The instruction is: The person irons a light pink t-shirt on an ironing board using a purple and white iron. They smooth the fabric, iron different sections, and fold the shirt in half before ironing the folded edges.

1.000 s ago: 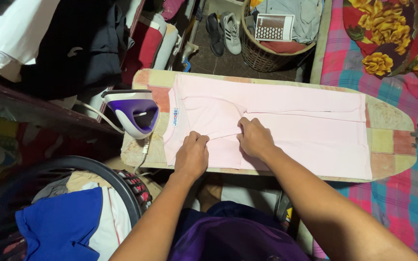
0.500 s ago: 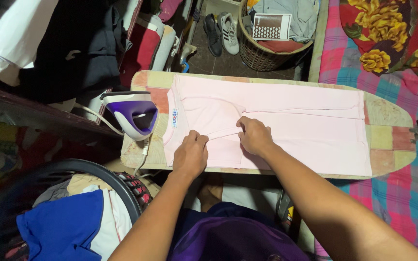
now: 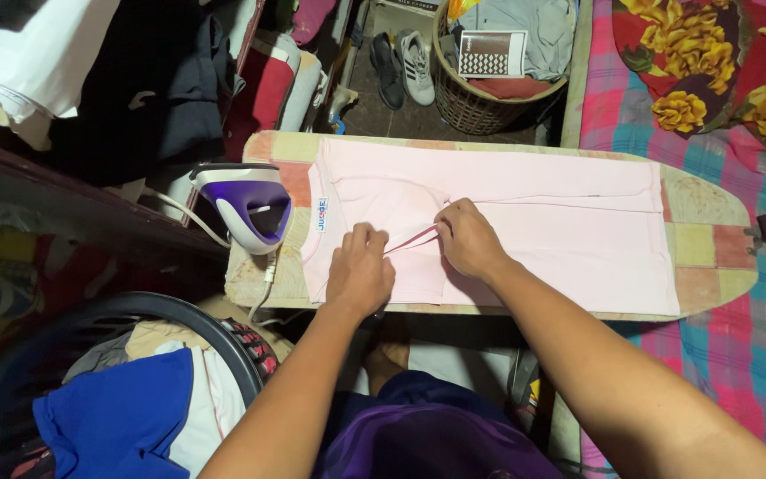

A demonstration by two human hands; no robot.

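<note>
Light pink trousers (image 3: 560,226) lie flat along a patchwork-covered ironing board (image 3: 711,257), waistband toward the left end. My left hand (image 3: 359,270) rests on the fabric near the waist, fingers curled onto the cloth. My right hand (image 3: 469,239) sits just to its right and pinches a fold of the pink fabric between the two hands. A purple and white iron (image 3: 250,206) stands on the board's left end, its cord (image 3: 263,288) hanging over the near edge.
A dark round laundry basket (image 3: 223,341) with blue and white clothes sits at lower left. A wicker basket (image 3: 480,106) of clothes and a pair of shoes (image 3: 403,64) lie beyond the board. A plaid and floral bedcover (image 3: 720,106) fills the right. Clothes hang at upper left.
Both hands stay on the pink fabric near the waist. The view has shifted only slightly; the fold between the hands looks pinched a little tighter.
</note>
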